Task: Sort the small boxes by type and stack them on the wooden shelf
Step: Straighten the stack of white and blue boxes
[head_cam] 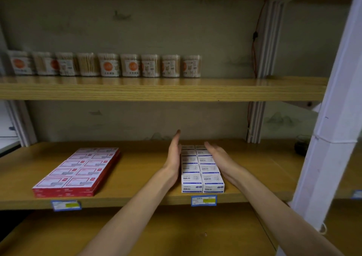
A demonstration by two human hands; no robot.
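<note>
Several small white-and-blue boxes (201, 169) stand in two tidy columns on the middle wooden shelf (143, 179). My left hand (175, 154) lies flat against the left side of that block, fingers straight and pointing to the back. Against the block's right side rests my right hand (216, 155), also flat with the palm turned inward. Neither hand grips a box. Further left on the same shelf, several flat red-and-white boxes (78, 170) lie stacked in two columns.
Several tubs of cotton swabs (109, 65) line the upper shelf (156, 89). Price labels (204, 200) hang on the middle shelf's front edge. A white upright post (329, 138) stands at the right, a dark cup (301, 145) behind it. A lower shelf board (58, 234) lies below.
</note>
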